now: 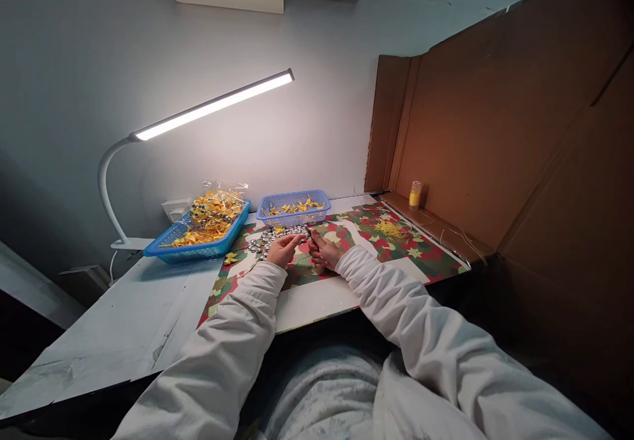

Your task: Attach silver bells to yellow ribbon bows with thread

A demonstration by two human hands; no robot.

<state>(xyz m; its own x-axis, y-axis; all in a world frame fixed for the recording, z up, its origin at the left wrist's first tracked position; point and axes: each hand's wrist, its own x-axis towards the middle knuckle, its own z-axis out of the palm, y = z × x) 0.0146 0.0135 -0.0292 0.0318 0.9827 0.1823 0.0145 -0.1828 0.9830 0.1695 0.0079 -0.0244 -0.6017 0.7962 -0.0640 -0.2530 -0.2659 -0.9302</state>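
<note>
Over the patterned mat (416, 248), my left hand (284, 250) is closed in a pinch on something too small to make out. Close beside it on the right, my right hand (323, 251) has its fingers curled round a small dark object near the fingertips, which I cannot name. A pile of shiny silver beads (258, 245) lies just behind and left of my left hand. Behind the hands stands a light blue basket (293, 219) with yellow pieces in it. One yellow piece (230, 258) rests on the mat to the left.
At the left, a blue tray (198, 250) is heaped with yellow and silver pieces (211, 219). A lit lamp (218, 104) arches over it. Yellow threads (391, 229) lie on the mat's right, near a small yellow-filled bottle (415, 195) and a tall cardboard wall (495, 116).
</note>
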